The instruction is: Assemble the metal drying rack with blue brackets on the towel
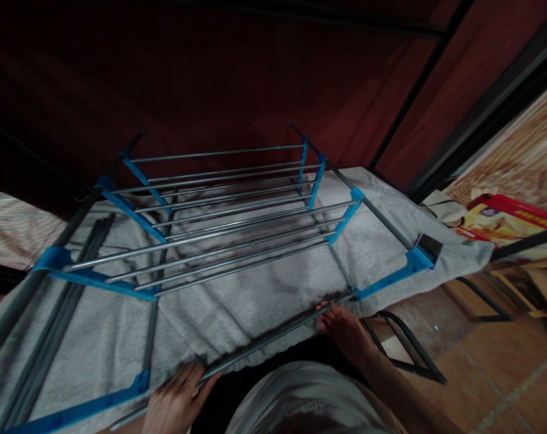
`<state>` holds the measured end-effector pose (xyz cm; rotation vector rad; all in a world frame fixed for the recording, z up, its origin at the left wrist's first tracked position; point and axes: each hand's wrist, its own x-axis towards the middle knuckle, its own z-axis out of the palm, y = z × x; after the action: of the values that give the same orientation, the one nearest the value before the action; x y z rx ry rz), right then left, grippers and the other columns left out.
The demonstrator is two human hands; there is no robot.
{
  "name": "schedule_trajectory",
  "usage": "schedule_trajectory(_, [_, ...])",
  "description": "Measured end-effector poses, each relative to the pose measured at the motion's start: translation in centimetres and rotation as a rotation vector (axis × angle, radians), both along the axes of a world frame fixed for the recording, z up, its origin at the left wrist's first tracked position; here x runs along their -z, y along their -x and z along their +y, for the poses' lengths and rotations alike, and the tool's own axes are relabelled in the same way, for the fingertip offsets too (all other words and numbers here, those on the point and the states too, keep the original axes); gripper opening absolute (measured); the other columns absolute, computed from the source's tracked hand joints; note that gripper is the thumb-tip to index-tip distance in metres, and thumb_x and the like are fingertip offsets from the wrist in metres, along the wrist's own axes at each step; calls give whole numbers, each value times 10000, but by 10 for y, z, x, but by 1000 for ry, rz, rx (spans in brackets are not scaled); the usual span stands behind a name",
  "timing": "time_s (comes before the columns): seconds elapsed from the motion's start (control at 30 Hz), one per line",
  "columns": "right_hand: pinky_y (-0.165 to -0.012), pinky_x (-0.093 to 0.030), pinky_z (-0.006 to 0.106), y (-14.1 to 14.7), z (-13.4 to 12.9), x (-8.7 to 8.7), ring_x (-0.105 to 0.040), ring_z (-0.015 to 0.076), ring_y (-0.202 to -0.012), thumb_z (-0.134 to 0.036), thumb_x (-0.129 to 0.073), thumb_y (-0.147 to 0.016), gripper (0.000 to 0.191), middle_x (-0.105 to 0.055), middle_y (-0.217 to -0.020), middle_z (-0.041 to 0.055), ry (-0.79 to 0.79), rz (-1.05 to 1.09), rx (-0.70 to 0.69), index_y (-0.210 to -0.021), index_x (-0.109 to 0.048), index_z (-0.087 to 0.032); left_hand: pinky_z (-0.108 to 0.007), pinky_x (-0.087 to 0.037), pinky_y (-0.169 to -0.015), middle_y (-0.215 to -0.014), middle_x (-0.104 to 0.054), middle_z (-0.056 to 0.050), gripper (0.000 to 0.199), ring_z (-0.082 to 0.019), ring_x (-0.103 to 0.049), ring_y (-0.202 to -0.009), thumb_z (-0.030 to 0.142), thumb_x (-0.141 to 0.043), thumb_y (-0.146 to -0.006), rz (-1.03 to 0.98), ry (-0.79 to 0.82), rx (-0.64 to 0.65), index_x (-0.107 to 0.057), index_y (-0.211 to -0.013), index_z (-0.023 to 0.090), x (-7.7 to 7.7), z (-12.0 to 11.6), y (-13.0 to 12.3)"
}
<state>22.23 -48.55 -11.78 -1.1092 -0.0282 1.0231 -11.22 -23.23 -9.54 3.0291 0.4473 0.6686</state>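
A long grey metal tube (pixel 268 345) lies slantwise in front of my body. My left hand (pixel 178 398) is closed around its left part. Near the tube's right end, my right hand (pixel 343 328) grips it, fingers on its far side. That end meets or lies against the lower tip of a blue plastic bracket (pixel 391 282); whether it is seated in it I cannot tell. Beyond stands a partly built rack (pixel 228 226) of metal rods between blue brackets and dark side poles. At front left, another blue bracket (pixel 87 410) has its tip apart from the tube.
Several loose grey tubes (pixel 51 337) lie on the left of the light cloth (pixel 264 295). A phone-like dark object (pixel 429 248) sits by the right bracket. A red and yellow package (pixel 512 220) lies at right, above the tiled floor (pixel 503 367). A dark red panel (pixel 210 78) stands behind.
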Motion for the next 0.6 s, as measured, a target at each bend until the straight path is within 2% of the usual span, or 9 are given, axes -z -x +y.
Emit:
schedule_trajectory(0.07, [-883,-522,395,0,-3,0,-671,236,-980,-497,-709,-796,337,-718,-1128,66,14,31,13,-1040,-716,-266,-240,-497,-612,-793,-725,-43,404,-170,-683,-683,428,-373,-1010,12,8,-13,-704,-875,240,2,1,-1])
schedule_trajectory(0.23, [-808,-546,389,-3,-7,1,-702,243,-836,-433,-770,-761,303,-725,-849,50,132,119,73,-940,-704,-198,-242,-511,-615,-802,-730,-32,408,-170,-700,-693,469,-402,-999,41,-29,15,-702,-849,236,0,4,-6])
schedule_trajectory(0.4, [-789,-555,403,-5,-10,2,-708,265,-841,-463,-819,-698,382,-732,-850,65,124,116,90,-941,-700,-195,-241,-506,-606,-806,-731,-25,379,-162,-707,-693,484,-459,-981,48,-13,-22,-697,-847,222,-1,5,-11])
schedule_trajectory(0.6, [-783,-564,384,-10,-8,2,-712,247,-818,-424,-816,-721,317,-729,-822,48,150,134,88,-901,-699,-191,-247,-506,-599,-803,-739,-16,383,-165,-707,-681,500,-463,-978,44,5,-31,-692,-840,225,1,5,-13])
